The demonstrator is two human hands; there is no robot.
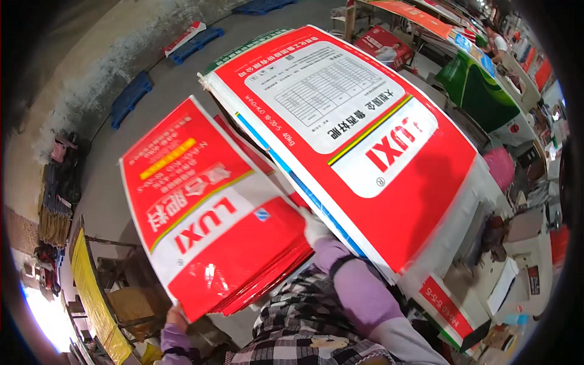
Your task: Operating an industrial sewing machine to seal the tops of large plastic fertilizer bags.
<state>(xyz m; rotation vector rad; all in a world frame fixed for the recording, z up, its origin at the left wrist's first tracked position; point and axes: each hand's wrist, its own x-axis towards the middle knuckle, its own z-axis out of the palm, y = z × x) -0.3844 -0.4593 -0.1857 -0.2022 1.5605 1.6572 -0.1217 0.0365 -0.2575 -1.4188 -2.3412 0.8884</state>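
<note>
A flat red and white printed woven sack [213, 213] lies tilted in front of me, on top of a pile of similar red sacks [267, 274]. My left hand [176, 317] pinches its near left corner, the fingers closed there. At its near right corner is my right hand [316, 230], in a white glove, closed on the sack's edge with the fingertips partly hidden. Close beside that hand, to the right, rises a taller stack of flat sacks [365, 146], its top one red with a white printed panel. I cannot tell whether the sack rests fully on its pile.
Machinery resembling a sewing machine [499, 243] stands at the right, near a pink bundle [500, 169]. Blue pallets [131, 98] lie along the left wall. A yellow sheet [97, 292] hangs at the lower left. Another person [496, 45] is at the far right.
</note>
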